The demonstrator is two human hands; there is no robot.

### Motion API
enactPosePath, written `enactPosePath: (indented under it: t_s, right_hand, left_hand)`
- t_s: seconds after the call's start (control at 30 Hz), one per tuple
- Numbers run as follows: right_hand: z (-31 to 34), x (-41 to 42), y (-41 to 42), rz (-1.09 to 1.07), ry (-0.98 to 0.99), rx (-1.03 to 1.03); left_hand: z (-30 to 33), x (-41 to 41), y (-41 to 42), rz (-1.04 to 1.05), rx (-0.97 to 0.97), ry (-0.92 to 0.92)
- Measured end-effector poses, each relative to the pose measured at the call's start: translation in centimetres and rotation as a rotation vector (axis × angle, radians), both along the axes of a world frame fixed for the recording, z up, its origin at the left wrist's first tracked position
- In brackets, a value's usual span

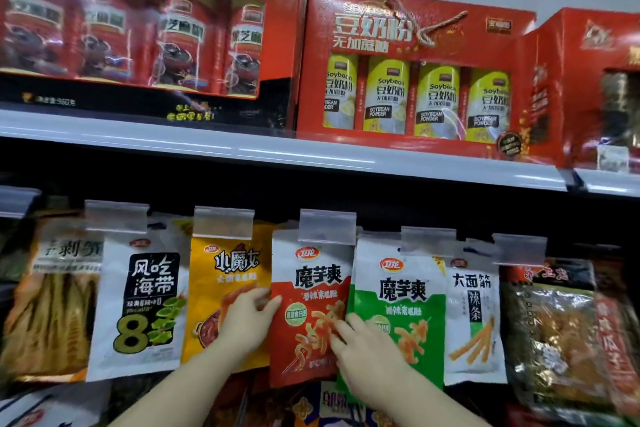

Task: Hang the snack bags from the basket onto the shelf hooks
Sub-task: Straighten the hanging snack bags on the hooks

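Observation:
A red and white snack bag (308, 291) hangs in the middle of a row of hooks under a clear price tag holder (327, 227). My left hand (247, 319) grips its left edge, fingers curled behind the bag. My right hand (360, 340) presses flat against its lower right edge, fingers spread. Beside it hang a yellow bag (225, 274) on the left and a green and white bag (401, 298) on the right. The hook itself is hidden behind the tag holder. No basket is in view.
More bags hang along the row: a white seaweed bag (138, 305), a bamboo shoot bag (52, 295), a white spicy strip bag (472, 315), a dark bag (568, 333). Above, a white shelf edge (311, 156) carries red gift boxes (415, 73).

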State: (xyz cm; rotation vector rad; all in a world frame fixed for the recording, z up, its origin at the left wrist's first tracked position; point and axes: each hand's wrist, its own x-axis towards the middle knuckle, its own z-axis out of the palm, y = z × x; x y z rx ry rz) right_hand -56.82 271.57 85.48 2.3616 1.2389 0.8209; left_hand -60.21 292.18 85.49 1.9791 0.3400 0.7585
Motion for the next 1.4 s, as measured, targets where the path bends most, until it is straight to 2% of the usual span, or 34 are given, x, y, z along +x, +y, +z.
enactPosePath:
  t_s: [0.13, 0.2, 0.4, 0.5, 0.63, 0.87, 1.07, 1.2, 1.4]
  right_hand:
    - [-0.3, 1.5, 0.3, -0.017, 0.087, 0.134]
    - [-0.4, 2.3, 0.5, -0.009, 0.065, 0.159]
    - [1.3, 2.9, 2.2, -0.017, 0.083, 0.395]
    - [2.5, 3.1, 2.3, -0.046, 0.207, 0.440]
    - [2.8, 3.6, 1.9, -0.109, 0.208, 0.332]
    - [1.8, 4.6, 1.7, -0.121, 0.159, 0.254]
    - [0.7, 4.2, 1.6, -0.054, 0.105, 0.265]
    - [0.1, 3.7, 1.4, -0.028, 0.021, 0.247]
    - [-0.8, 3.6, 1.8, 0.059, -0.044, 0.349]
  left_hand:
    - [1.0, 1.1, 0.8, 0.011, -0.065, -0.038]
    - [1.5, 1.7, 1.3, 0.070, -0.061, -0.038]
    - [2.6, 4.6, 2.3, 0.192, 0.007, 0.031]
    - [2.5, 5.7, 2.1, 0.246, 0.058, 0.072]
    - [2.0, 5.9, 1.7, 0.224, 0.062, 0.050]
    - [1.6, 5.4, 2.9, 0.064, -0.074, -0.029]
    - [0.7, 2.9, 3.2, 0.035, 0.090, -0.056]
    - [-0.1, 0.6, 3.4, 0.012, 0.262, 0.043]
    - [-1.7, -2.8, 4.1, 0.046, 0.335, 0.109]
